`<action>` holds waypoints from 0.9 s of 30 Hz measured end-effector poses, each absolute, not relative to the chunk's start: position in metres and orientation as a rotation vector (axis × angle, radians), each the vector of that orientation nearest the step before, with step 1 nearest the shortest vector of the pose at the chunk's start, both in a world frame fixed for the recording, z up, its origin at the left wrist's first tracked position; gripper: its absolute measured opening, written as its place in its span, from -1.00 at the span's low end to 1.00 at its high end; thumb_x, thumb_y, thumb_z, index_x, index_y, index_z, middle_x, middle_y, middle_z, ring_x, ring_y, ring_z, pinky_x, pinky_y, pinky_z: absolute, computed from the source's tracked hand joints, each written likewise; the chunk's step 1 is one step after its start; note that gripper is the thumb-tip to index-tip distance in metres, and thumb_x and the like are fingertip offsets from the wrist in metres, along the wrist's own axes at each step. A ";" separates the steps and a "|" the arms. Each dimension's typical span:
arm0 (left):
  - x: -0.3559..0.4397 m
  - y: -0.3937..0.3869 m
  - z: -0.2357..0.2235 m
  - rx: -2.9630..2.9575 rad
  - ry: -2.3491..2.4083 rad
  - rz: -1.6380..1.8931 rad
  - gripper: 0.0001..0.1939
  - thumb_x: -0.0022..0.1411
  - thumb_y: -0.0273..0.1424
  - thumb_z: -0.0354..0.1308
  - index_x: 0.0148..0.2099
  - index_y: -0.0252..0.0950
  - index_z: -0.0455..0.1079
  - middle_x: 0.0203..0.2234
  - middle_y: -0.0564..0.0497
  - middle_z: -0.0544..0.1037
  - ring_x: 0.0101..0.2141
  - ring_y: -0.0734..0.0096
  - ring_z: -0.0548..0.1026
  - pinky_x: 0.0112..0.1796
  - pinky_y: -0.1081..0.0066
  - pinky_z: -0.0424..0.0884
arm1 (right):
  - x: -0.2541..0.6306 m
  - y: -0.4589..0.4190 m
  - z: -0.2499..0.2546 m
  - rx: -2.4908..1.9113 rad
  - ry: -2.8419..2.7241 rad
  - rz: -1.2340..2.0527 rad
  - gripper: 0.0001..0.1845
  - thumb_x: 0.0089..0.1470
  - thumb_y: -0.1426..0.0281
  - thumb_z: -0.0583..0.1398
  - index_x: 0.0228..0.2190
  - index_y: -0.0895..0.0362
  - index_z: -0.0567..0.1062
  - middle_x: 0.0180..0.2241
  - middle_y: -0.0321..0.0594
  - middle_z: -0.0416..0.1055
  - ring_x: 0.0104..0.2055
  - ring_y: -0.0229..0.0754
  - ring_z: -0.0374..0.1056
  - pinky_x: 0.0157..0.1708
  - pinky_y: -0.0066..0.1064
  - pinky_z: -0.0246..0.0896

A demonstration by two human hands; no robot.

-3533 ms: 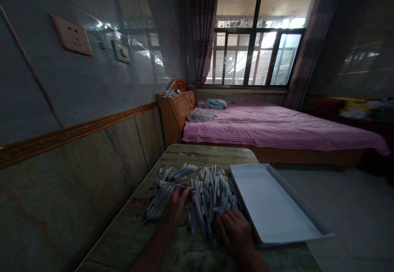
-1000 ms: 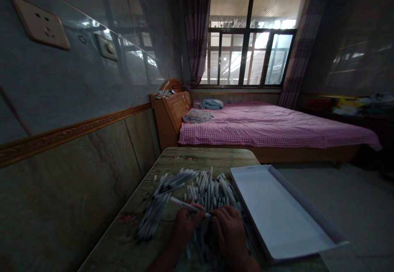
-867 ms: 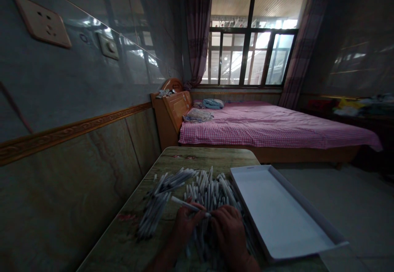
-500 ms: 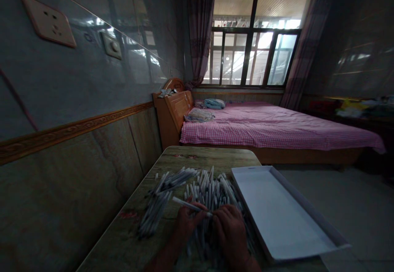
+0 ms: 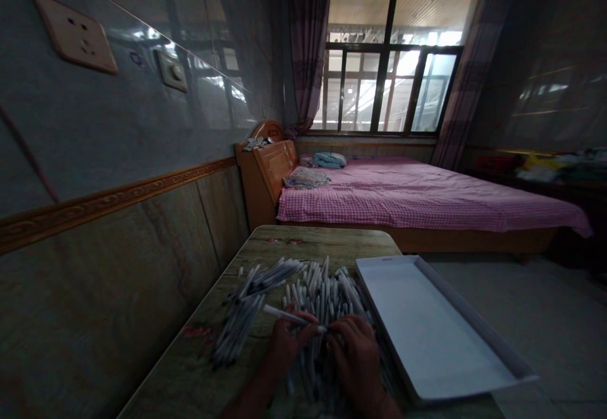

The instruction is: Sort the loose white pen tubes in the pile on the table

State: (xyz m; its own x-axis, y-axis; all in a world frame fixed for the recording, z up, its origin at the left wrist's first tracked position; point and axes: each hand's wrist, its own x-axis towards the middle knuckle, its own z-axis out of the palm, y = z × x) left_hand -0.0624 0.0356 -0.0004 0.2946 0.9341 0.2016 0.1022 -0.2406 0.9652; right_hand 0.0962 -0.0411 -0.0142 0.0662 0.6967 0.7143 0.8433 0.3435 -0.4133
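A heap of several white pens (image 5: 327, 292) lies on the wood-patterned table (image 5: 303, 242). A second bundle of pens (image 5: 237, 330) lies to its left. My left hand (image 5: 284, 346) is closed on one white pen (image 5: 284, 313), which slants up to the left above the heap. My right hand (image 5: 353, 356) is closed, its fingertips pinching the same pen's right end (image 5: 322, 328). Both hands hover just over the near part of the heap.
A shallow white tray (image 5: 474, 327) lies on the table's right side, jutting past the edge. A tiled wall (image 5: 118, 217) runs close along the left. Beyond the table stands a bed with a pink checked cover (image 5: 417, 201) under a window.
Since 3.5 s ago my hands left the heap and came together on one pen. Over the last second they have held it almost still.
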 end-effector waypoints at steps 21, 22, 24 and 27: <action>-0.062 0.035 -0.001 1.668 0.988 1.077 -0.84 0.00 -0.21 0.30 -0.45 -0.19 0.57 -0.52 0.05 0.67 -0.31 0.15 0.62 0.30 -0.04 -0.09 | 0.099 -0.039 -0.014 -1.417 -1.663 -0.170 -0.88 0.23 0.41 0.15 -0.35 0.01 0.48 -0.40 -0.31 0.46 -0.26 -0.13 0.33 -0.21 -0.31 0.13; -0.062 0.035 -0.001 1.670 0.993 1.074 -0.84 0.00 -0.22 0.29 -0.46 -0.19 0.57 -0.51 0.04 0.67 -0.30 0.15 0.62 0.30 -0.03 -0.10 | 0.098 -0.039 -0.012 -1.432 -1.675 -0.164 -0.86 0.23 0.42 0.14 -0.34 0.01 0.49 -0.40 -0.31 0.46 -0.25 -0.12 0.33 -0.19 -0.30 0.12; -0.062 0.036 -0.002 1.673 0.991 1.069 -0.85 0.01 -0.23 0.27 -0.46 -0.18 0.57 -0.52 0.05 0.67 -0.31 0.16 0.62 0.31 -0.03 -0.13 | 0.097 -0.040 -0.011 -1.440 -1.689 -0.170 -0.83 0.24 0.43 0.12 -0.34 0.01 0.49 -0.40 -0.31 0.46 -0.23 -0.12 0.32 -0.15 -0.28 0.11; -0.062 0.038 -0.006 1.664 0.976 1.077 -0.86 0.01 -0.25 0.27 -0.44 -0.18 0.57 -0.54 0.06 0.67 -0.34 0.17 0.62 0.31 -0.04 -0.18 | 0.097 -0.040 -0.011 -1.426 -1.677 -0.185 -0.83 0.22 0.44 0.13 -0.37 0.02 0.50 -0.41 -0.31 0.46 -0.25 -0.14 0.32 -0.16 -0.29 0.12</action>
